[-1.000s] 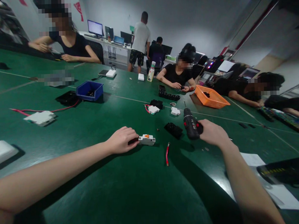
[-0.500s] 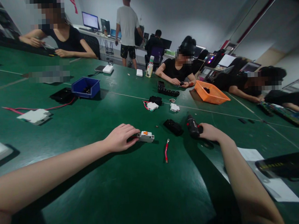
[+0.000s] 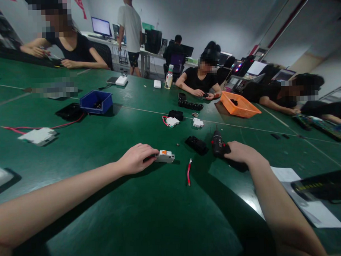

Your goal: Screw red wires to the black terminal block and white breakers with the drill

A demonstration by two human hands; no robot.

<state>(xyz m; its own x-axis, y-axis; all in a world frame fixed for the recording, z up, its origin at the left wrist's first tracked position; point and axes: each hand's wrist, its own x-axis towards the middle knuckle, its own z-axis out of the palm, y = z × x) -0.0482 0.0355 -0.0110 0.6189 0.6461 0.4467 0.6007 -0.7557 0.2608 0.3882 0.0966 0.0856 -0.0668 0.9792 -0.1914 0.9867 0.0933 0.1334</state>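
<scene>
Head view: your left hand [image 3: 137, 158] pinches the switch [image 3: 166, 157], likely steadying it; right of it, your right hand [image 3: 240, 152] grips the drill [image 3: 217, 143].

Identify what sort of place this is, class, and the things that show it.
Probably a small electrical workshop or training room: a cordless drill with the right hand on its handle, a white breaker-like block at the left hand's fingertips, and a lit monitor in the background.

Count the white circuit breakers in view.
4: orange-switch breaker held by left hand, left-side breaker near red wires, middle breaker, and rightmost breaker, right of that. Others may be hidden.
</scene>
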